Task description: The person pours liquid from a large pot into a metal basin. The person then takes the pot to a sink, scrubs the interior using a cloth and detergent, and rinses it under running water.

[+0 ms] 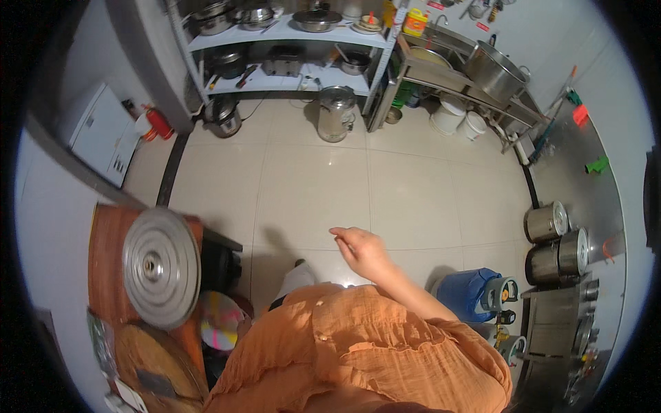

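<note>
My right hand (364,253) is held out in front of my body above the tiled floor. It appears empty, with the fingers loosely curled and a small gap between thumb and forefinger. Low on my left, what looks like part of my left hand (245,327) shows in shadow beside a round, multicoloured object (221,320). Whether it grips that object cannot be made out. A large ridged metal lid (178,268) with a central knob rests on the reddish wooden table (106,248) to my left. Nearer me lies a round wooden chopping board (131,346) with a dark flat piece on it.
Ahead stands a white shelf rack (289,35) with pots; a transparent-walled appliance (334,116) is on the floor before it. A metal sink unit (434,77) holds a large stockpot (493,69). To the right are a blue gas cylinder (462,294) and lidded steel pots (542,224).
</note>
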